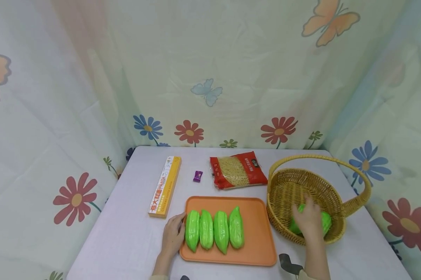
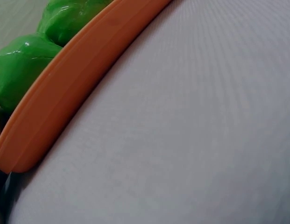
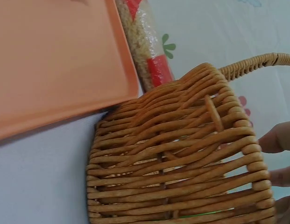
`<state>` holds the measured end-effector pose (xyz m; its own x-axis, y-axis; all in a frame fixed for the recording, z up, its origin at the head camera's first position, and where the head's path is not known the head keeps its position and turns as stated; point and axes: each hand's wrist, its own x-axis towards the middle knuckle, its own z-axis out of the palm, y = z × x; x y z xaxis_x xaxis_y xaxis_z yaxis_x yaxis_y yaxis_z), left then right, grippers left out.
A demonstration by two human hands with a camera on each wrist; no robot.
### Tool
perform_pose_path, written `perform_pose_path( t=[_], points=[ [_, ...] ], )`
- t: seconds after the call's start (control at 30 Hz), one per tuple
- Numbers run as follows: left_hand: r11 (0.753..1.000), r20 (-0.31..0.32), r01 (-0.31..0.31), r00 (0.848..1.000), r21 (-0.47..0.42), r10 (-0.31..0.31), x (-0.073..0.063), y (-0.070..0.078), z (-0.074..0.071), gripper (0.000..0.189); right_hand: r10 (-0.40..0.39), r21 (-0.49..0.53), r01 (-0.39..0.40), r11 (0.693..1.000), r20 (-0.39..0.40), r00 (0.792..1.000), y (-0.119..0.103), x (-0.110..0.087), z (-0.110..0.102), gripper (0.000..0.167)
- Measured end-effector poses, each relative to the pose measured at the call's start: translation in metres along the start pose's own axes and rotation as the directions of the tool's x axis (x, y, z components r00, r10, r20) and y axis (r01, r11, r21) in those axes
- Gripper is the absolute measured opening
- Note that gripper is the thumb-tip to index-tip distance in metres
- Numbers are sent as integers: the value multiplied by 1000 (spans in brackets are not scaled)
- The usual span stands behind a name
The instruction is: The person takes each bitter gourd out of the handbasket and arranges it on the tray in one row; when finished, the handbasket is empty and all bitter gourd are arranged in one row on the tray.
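At the left edge of the orange tray [image 1: 255, 233] is my left hand [image 1: 173, 235], holding the rim with thumb and fingers. Several green, ridged, gourd-like vegetables [image 1: 221, 232] lie side by side on the tray, and two of their shiny ends [image 2: 25, 65] show over the tray's wall [image 2: 65, 93] in the left wrist view. My right hand [image 1: 307, 217] reaches into the wicker basket [image 1: 280, 194], over a bumpy green vegetable [image 1: 325, 222] that it partly hides. In the right wrist view its fingers [image 3: 278, 138] stand apart above the basket rim.
A red bag of pasta [image 1: 236, 170] lies behind the tray. The yellow and white pasta box [image 1: 165, 186] and a small purple wrapped sweet [image 1: 198, 176] are at the back left. The basket's tall handle [image 1: 311, 156] arches over its far side. A flowered curtain encloses the table.
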<state>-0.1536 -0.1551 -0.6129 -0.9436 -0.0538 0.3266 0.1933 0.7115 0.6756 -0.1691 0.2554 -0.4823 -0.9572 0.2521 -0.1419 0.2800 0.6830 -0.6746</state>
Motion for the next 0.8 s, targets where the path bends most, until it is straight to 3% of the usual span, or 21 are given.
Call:
perform_pose_path(
  t=[0.5, 0.8],
  points=[
    [1000, 1, 0, 1000, 7, 0, -1, 2, -1, 33, 56, -41, -57, 998, -23, 998, 10, 9, 7, 71],
    [1000, 1, 8, 1000, 5, -8, 0, 2, -1, 33, 29, -98, -30, 995, -5, 1000, 14, 15, 4, 71]
  ],
)
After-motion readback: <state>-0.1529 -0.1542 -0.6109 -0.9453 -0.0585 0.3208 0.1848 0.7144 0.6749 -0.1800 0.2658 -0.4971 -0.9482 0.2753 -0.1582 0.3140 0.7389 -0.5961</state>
